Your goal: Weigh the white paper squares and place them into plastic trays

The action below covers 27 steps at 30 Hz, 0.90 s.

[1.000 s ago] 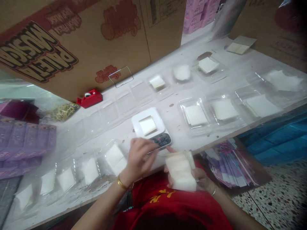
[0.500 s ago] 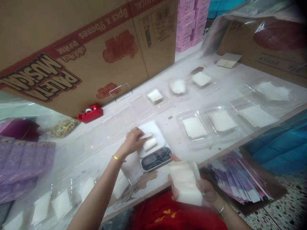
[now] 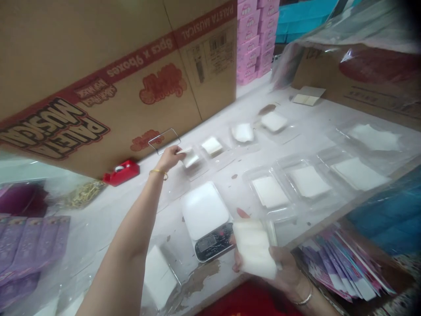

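Note:
Over the back row, my left hand (image 3: 171, 159) is closed in a pinch on the edge of a small stack of white sheets (image 3: 190, 159). That stack is at a clear plastic tray (image 3: 197, 175); whether it rests on the bottom I cannot tell. Near the table's front edge, my right hand (image 3: 286, 267) grips a thicker stack of off-white sheets (image 3: 255, 248), its fingers wrapped around the sides. Between the two hands stands a digital kitchen scale (image 3: 205, 206) with a bare white plate; its display is too blurred to read.
More clear trays with white sheets (image 3: 269, 192) line the table's right and back. A large cardboard box (image 3: 125, 79) walls off the back left, with a red tape dispenser (image 3: 121, 172) before it. An open carton of purple printed cards (image 3: 345, 259) is below the front edge.
My left hand has moved from the scale plate up and back to a tray, carrying the small white stack. The right hand keeps its stack in nearly the same place.

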Motion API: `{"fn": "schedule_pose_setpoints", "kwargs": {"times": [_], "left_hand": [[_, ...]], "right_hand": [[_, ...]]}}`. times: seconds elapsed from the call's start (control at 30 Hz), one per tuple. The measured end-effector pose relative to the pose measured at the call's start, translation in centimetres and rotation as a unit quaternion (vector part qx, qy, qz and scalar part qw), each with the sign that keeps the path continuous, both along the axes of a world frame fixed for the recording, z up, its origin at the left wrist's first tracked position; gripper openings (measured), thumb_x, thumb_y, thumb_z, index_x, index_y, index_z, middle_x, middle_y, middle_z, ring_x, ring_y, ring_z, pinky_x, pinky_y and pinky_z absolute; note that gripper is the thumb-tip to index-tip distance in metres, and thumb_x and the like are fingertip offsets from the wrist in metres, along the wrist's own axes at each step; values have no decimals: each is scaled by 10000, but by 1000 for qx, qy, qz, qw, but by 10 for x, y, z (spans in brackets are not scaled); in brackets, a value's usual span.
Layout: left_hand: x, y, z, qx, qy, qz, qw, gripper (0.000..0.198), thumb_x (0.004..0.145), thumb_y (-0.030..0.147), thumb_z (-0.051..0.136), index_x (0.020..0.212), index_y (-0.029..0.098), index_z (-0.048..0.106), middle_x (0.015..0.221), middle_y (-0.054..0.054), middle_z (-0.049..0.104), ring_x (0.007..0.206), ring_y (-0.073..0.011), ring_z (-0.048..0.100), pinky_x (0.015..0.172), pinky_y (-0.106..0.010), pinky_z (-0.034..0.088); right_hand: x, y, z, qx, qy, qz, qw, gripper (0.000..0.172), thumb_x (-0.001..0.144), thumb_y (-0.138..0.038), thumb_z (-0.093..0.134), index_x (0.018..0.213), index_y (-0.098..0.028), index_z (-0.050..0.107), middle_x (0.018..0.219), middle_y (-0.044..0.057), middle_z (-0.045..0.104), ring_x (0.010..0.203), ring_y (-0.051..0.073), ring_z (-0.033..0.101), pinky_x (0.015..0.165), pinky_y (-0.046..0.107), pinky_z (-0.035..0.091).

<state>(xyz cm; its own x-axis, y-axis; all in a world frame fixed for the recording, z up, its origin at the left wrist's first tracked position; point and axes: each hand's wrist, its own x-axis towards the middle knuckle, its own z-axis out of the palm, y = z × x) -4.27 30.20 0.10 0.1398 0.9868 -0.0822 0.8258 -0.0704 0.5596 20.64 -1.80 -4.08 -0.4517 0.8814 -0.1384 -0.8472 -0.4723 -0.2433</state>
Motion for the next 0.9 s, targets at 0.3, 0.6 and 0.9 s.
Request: {"fn": "schedule_pose_setpoints", "kwargs": {"times": [0.3,0.6,0.9], "left_hand": [[44,-96,21,88,-48,-234,967,356,886,404,611,1182,207,615,1186,-85,669,1083,-238,615,946,-390,465],[75,-243,24,245,-40,-338,908,293,911,131,580,1196,200,576,1163,-111,688,1051,-241,612,846,-401,404],[66,-277,14,356,25,-333,873,291,961,182,508,1243,138,567,1216,-162,686,1086,-265,628,854,-409,386]], "right_hand": [[2,23,1,-4,-26,30,999,879,657,-386,798,1439,-265,416,1163,103,661,856,254,663,825,481,525],[-10,8,-11,30,-25,117,992,600,687,-512,767,1138,-137,640,907,119,719,973,309,678,884,470,521],[-14,-18,-1,-6,-26,86,996,560,657,-477,797,1105,-169,659,913,86,736,963,292,685,864,455,542]]}}
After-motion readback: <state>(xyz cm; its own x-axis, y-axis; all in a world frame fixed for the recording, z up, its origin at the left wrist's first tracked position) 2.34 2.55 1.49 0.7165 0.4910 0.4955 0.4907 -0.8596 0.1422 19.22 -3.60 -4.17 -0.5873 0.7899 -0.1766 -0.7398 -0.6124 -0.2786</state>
